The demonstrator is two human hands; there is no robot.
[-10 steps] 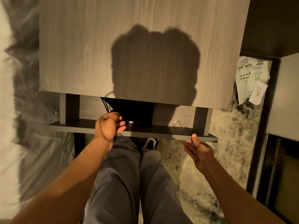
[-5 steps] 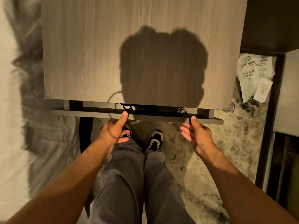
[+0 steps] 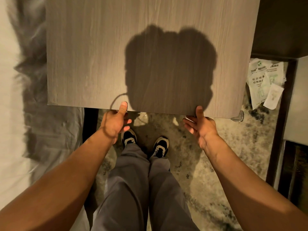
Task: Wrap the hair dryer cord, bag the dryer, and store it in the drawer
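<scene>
The grey wood-grain nightstand top [image 3: 100,55] fills the upper view. No drawer front shows below its near edge; the drawer, the bag and the hair dryer are all hidden. My left hand [image 3: 116,122] is at the front edge with its thumb pressed up against the edge and its fingers loosely spread below. My right hand [image 3: 201,125] is at the same edge further right, thumb up and fingers apart. Neither hand holds anything. A thin curved dark line [image 3: 116,99] crosses the top beside my left thumb.
White bedding [image 3: 10,97] lies to the left. A clear corner guard [image 3: 238,115] caps the top's near right corner. Paper packets [image 3: 265,80] lie on the floor at right, beside dark furniture [image 3: 283,22]. My shoes [image 3: 129,137] stand on mottled carpet.
The open drawer with the black bag in it has slid in under the top and out of sight. Both hands moved forward with it to the top's front edge.
</scene>
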